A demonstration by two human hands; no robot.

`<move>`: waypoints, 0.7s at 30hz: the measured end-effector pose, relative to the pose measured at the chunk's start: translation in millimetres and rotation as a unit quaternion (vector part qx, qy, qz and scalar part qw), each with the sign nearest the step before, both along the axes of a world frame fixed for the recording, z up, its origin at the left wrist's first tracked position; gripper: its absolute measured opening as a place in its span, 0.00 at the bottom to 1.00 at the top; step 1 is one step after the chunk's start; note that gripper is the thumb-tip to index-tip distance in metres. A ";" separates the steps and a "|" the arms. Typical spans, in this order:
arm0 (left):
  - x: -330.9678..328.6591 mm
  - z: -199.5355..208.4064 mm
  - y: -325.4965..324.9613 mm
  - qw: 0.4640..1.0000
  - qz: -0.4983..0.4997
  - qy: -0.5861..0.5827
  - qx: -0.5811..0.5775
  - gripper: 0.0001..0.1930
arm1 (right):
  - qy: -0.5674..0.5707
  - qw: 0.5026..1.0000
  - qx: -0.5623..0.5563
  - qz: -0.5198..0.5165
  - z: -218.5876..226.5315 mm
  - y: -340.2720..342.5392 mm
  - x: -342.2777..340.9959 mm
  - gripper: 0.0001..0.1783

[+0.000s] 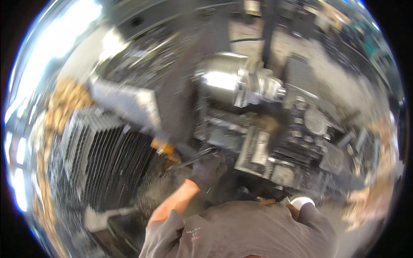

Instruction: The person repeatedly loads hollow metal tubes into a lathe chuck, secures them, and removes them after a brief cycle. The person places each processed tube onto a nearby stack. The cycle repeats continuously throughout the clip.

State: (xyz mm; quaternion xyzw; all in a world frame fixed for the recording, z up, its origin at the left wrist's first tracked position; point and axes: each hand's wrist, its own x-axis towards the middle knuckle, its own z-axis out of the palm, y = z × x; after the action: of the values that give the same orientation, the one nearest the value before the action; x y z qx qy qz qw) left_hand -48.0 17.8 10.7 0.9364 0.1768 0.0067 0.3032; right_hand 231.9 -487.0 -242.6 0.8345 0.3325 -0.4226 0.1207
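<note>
The view is blurred by motion. My left hand (208,170) wears a black glove and is closed like a fist around a thin dark rod (186,161) that sticks out to the left, just in front of the lathe carriage (257,148). Above it sits the shiny metal chuck (251,84) of the lathe. Of my right hand (301,201) only a small whitish gloved part shows, low beside my grey sleeve and below the carriage; its fingers are hidden.
A dark ribbed cover (107,159) fills the left side, with an orange part (163,147) at its right edge. A pale-handled tool (101,217) lies at lower left. Handwheels and levers (316,122) crowd the right. Brown chips (64,103) pile up at far left.
</note>
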 end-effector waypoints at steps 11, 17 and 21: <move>-711.0 -232.0 -382.0 0.302 0.893 0.267 -0.199 0.30 | 0.016 0.752 0.038 0.658 -48.4 369.7 -227.2 0.15; -730.5 -232.1 -517.0 0.479 0.655 0.492 -0.316 0.24 | 0.035 0.563 0.283 0.776 15.2 571.8 -433.6 0.09; -641.9 -266.8 -481.2 0.425 0.790 0.282 -0.340 0.24 | 0.504 0.826 0.144 0.206 69.3 658.3 -566.6 0.11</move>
State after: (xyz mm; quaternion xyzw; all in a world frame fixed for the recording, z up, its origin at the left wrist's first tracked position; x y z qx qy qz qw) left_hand -689.9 -463.4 -256.1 0.1571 0.9026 -0.0820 0.3922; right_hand -334.7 171.3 -173.3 0.4255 0.5684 -0.6969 -0.1010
